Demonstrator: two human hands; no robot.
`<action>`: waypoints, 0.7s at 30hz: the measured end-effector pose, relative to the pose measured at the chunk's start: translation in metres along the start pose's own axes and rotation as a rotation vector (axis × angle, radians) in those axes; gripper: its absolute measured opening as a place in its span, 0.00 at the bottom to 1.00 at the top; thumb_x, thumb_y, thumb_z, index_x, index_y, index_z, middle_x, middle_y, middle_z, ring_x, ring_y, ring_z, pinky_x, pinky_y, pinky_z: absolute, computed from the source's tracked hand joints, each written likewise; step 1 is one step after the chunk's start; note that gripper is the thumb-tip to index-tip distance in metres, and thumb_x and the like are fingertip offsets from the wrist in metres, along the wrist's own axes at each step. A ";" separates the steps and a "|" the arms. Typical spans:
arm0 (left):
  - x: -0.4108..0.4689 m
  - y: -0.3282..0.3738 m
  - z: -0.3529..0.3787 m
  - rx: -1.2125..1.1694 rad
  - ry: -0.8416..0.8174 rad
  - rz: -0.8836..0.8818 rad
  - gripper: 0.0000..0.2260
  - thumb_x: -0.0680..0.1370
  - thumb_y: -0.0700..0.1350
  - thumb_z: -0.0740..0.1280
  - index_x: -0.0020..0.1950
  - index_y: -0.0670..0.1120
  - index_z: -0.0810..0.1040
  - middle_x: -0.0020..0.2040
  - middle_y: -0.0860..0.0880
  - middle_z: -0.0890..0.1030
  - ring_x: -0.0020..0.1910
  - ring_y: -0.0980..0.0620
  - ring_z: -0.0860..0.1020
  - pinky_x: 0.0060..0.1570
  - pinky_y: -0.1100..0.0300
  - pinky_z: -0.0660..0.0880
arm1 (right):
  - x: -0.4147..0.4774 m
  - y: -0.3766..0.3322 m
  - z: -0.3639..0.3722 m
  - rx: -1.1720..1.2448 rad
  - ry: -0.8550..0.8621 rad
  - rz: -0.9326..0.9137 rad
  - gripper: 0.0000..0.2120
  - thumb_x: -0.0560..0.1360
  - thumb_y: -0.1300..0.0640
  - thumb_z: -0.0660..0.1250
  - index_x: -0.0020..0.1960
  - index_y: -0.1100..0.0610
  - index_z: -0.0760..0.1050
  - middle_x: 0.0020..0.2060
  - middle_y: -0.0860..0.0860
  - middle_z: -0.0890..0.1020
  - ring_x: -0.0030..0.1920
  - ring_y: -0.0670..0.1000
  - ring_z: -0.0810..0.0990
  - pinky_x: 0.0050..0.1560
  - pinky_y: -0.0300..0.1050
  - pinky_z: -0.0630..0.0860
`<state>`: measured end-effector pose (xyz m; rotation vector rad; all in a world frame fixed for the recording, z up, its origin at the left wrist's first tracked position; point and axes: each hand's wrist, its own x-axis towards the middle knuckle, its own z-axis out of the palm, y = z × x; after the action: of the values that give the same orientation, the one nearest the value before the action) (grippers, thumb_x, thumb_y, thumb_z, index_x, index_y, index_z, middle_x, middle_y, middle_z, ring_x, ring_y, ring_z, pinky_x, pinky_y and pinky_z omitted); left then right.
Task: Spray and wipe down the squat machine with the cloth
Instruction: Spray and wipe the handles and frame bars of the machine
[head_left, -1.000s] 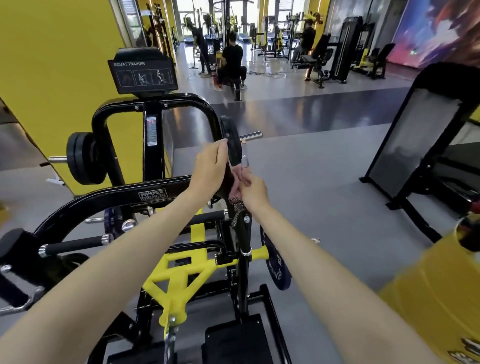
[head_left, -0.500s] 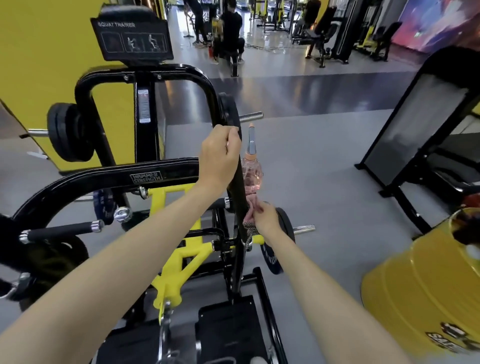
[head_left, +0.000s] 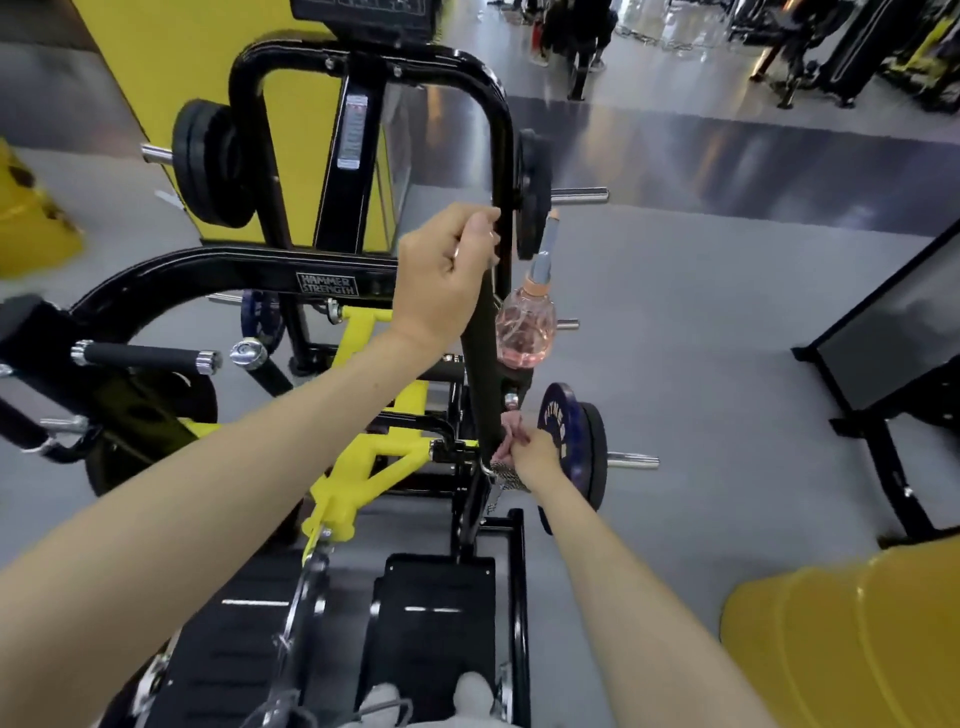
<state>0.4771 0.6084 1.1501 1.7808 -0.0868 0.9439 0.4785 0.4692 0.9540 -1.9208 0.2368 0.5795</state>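
— Where's the cloth (head_left: 506, 477)?

— Low down on the machine (head_left: 322, 283), on its right-hand post (head_left: 483, 364). The right hand (head_left: 535, 457) has it bunched up, fingers curled round it, pressing it to the side of the post. A bit of grey weave pokes out under the hand on the wrist side and touches the metal.

— And the other hand?

— The left hand (head_left: 447, 275) is higher on the same post. Its fingers are wrapped round the tube, just beside the black plate (head_left: 532, 192) on its peg.

— The bottle (head_left: 524, 332)?

— The pink one sits just right of the post, nozzle up. It's between the two hands, right below the left and well above the cloth. A thin cord seems to run from the left hand down to it. I can't tell from here whether that's what holds it up.

— Anything close to the cloth?

— A blue plate (head_left: 561, 426) on its peg, just right of the right hand. The footplate (head_left: 436, 623) lies below.
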 end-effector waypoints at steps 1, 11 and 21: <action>-0.001 0.001 0.001 -0.002 0.004 0.000 0.15 0.79 0.47 0.55 0.51 0.41 0.79 0.36 0.40 0.80 0.34 0.42 0.79 0.35 0.46 0.75 | 0.004 0.003 -0.002 -0.026 -0.009 0.020 0.13 0.81 0.64 0.54 0.45 0.60 0.76 0.36 0.55 0.81 0.39 0.52 0.81 0.42 0.41 0.79; -0.004 0.007 0.002 0.023 0.057 -0.093 0.14 0.78 0.50 0.55 0.49 0.44 0.77 0.34 0.38 0.78 0.34 0.35 0.76 0.33 0.42 0.74 | 0.005 0.026 -0.015 -0.579 0.102 0.047 0.12 0.80 0.55 0.56 0.58 0.58 0.73 0.54 0.54 0.80 0.55 0.56 0.79 0.47 0.43 0.69; -0.004 0.009 0.001 0.081 0.062 -0.108 0.12 0.78 0.53 0.55 0.49 0.52 0.77 0.34 0.33 0.76 0.34 0.33 0.75 0.33 0.37 0.73 | 0.023 0.011 0.000 -0.161 -0.032 0.133 0.09 0.78 0.67 0.61 0.56 0.66 0.75 0.48 0.59 0.82 0.47 0.57 0.80 0.41 0.48 0.74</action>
<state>0.4706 0.6018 1.1539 1.8095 0.0876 0.9351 0.4937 0.4666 0.9344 -2.0595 0.3075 0.7365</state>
